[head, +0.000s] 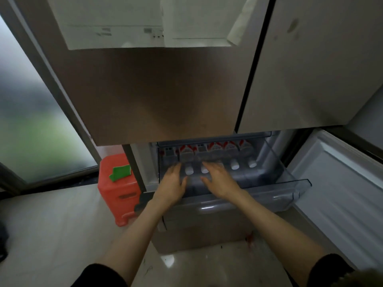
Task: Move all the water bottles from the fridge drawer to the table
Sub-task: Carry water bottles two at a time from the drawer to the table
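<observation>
The clear fridge drawer (290, 191) is pulled out below the closed upper doors. Several water bottles (235, 156) with white caps and red-and-white labels lie side by side in it, caps toward me. My left hand (173, 184) reaches into the drawer's left part with straight fingers, next to a white cap (189, 170). Over the middle bottles my right hand (217, 180) stretches out flat, its fingertips near another cap (204, 169). Neither hand grips a bottle. Two more caps (252, 163) show on the right.
The lower fridge door (339, 195) stands open on the right. A red plastic stool (118, 189) with a green item (120, 172) on it stands on the pale floor to the left of the fridge. A frosted glass door (31, 121) is at the far left.
</observation>
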Motion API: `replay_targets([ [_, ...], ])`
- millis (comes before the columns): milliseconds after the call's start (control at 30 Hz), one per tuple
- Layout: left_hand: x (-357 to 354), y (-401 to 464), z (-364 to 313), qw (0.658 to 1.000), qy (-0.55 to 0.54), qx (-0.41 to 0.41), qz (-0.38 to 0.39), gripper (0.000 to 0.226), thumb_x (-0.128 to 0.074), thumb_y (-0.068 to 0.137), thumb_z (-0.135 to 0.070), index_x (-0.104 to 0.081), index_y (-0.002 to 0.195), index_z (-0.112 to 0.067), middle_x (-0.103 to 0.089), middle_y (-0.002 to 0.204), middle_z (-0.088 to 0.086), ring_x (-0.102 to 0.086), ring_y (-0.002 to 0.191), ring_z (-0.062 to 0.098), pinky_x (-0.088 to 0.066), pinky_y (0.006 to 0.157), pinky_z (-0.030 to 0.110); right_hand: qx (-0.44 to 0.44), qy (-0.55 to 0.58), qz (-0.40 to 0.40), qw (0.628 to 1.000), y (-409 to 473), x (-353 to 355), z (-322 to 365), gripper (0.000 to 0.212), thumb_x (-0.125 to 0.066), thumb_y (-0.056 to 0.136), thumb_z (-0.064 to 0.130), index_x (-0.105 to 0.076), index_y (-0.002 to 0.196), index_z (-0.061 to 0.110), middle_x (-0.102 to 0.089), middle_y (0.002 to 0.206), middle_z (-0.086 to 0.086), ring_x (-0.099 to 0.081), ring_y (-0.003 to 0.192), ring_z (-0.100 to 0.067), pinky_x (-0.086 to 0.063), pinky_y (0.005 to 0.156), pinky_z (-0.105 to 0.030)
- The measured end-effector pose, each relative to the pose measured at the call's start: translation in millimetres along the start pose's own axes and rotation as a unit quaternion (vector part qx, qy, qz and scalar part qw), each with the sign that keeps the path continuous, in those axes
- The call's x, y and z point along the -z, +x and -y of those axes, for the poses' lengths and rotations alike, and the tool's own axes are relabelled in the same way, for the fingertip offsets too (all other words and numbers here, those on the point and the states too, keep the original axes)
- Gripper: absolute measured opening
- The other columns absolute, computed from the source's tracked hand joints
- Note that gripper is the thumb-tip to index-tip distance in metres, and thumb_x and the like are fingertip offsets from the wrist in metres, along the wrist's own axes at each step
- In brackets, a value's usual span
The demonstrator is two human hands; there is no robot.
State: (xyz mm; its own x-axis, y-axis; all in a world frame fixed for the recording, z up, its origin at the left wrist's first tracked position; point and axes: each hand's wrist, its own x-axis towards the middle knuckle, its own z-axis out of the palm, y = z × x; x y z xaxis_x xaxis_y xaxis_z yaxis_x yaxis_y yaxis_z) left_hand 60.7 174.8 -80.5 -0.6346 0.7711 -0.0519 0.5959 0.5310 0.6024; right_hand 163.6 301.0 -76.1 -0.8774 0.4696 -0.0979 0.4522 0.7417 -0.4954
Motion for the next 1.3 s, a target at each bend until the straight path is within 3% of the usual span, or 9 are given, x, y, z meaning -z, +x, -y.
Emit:
replay_targets([
  [167,-22.6,47.4,7.4,0.990,0.005,0.129,0.056,0.058,-0.046,0.095,-0.016,-0.019,0.143,-0.002,-0.030,0.145,0.022,-0.032,0.133,0.036,-0.028,0.105,0.035,-0.073,0.122,0.088,0.986,44.4,0.8,-14.1,0.035,-0.045,0.096,0.021,-0.050,0.127,0.005,-0.053,0.130,-0.016,-0.049,0.120,-0.031,-0.039,0.097,-0.035],
  [267,-33.6,67.2,13.6,0.982,0.024,0.169,0.079,0.061,-0.045,0.094,-0.014,-0.012,0.144,0.001,-0.023,0.148,0.025,-0.029,0.134,0.039,-0.027,0.106,0.035,-0.127,0.163,0.133,0.969,71.8,-15.4,-22.6,0.021,-0.042,0.096,0.019,-0.058,0.104,0.008,-0.057,0.100,-0.015,-0.053,0.091,-0.027,-0.043,0.074,-0.031],
  [333,-38.2,76.7,17.7,0.975,0.034,0.197,0.096,0.062,-0.043,0.095,-0.014,-0.009,0.144,0.003,-0.019,0.149,0.026,-0.028,0.134,0.040,-0.027,0.107,0.035,-0.176,0.214,0.145,0.950,88.2,-28.9,-25.9,0.019,-0.043,0.095,0.017,-0.058,0.098,0.007,-0.053,0.084,-0.010,-0.050,0.082,-0.023,-0.046,0.070,-0.033],
  [533,-52.9,101.0,34.9,0.960,0.026,0.263,0.089,0.058,-0.039,0.095,-0.010,-0.013,0.142,0.010,-0.020,0.150,0.028,-0.024,0.138,0.037,-0.022,0.110,0.033,-0.319,0.429,0.128,0.836,125.1,-64.2,-29.6,0.031,-0.047,0.096,0.019,-0.050,0.125,0.007,-0.053,0.102,-0.008,-0.050,0.070,-0.013,-0.050,0.068,-0.027],
  [667,-58.7,114.1,40.3,0.957,0.010,0.283,0.055,0.045,-0.041,0.096,-0.010,-0.031,0.135,0.008,-0.038,0.141,0.026,-0.039,0.130,0.035,-0.030,0.104,0.032,-0.327,0.422,0.115,0.837,140.6,-75.0,-33.6,0.032,-0.050,0.095,0.023,-0.051,0.122,0.007,-0.059,0.105,-0.015,-0.052,0.069,-0.016,-0.047,0.055,-0.022],
  [767,-61.5,119.0,44.6,0.956,-0.009,0.290,0.032,0.039,-0.043,0.096,-0.011,-0.042,0.128,0.010,-0.045,0.136,0.028,-0.043,0.127,0.037,-0.033,0.101,0.034,-0.334,0.400,0.124,0.844,148.9,-77.7,-33.1,0.017,-0.050,0.095,0.028,-0.049,0.099,0.011,-0.051,0.073,-0.006,-0.048,0.055,-0.015,-0.049,0.060,-0.026],
  [933,-63.4,122.0,49.5,0.943,-0.065,0.326,0.004,0.037,-0.051,0.092,-0.012,-0.052,0.122,0.009,-0.051,0.130,0.028,-0.048,0.122,0.040,-0.037,0.097,0.038,-0.298,0.345,0.145,0.878,152.8,-84.0,-31.9,0.024,-0.051,0.094,0.022,-0.046,0.072,0.013,-0.054,0.073,-0.004,-0.052,0.052,-0.014,-0.041,0.042,-0.018],
  [1100,-68.2,122.0,44.4,0.930,-0.115,0.350,0.004,0.042,-0.056,0.090,-0.022,-0.053,0.123,0.003,-0.052,0.131,0.023,-0.051,0.120,0.035,-0.040,0.096,0.035,-0.265,0.331,0.180,0.888,151.9,-73.3,-34.7,0.007,-0.052,0.092,0.009,-0.057,0.096,0.006,-0.060,0.094,-0.009,-0.057,0.071,-0.018,-0.044,0.055,-0.022],
  [1300,-66.7,115.0,46.6,0.916,-0.177,0.359,0.043,0.036,-0.052,0.092,-0.020,-0.050,0.124,-0.004,-0.053,0.128,0.018,-0.051,0.118,0.032,-0.045,0.094,0.034,-0.303,0.361,0.217,0.855,133.4,-57.0,-34.1,0.033,-0.056,0.091,0.010,-0.049,0.123,0.003,-0.054,0.103,-0.011,-0.053,0.065,-0.014,-0.049,0.042,-0.019],
])
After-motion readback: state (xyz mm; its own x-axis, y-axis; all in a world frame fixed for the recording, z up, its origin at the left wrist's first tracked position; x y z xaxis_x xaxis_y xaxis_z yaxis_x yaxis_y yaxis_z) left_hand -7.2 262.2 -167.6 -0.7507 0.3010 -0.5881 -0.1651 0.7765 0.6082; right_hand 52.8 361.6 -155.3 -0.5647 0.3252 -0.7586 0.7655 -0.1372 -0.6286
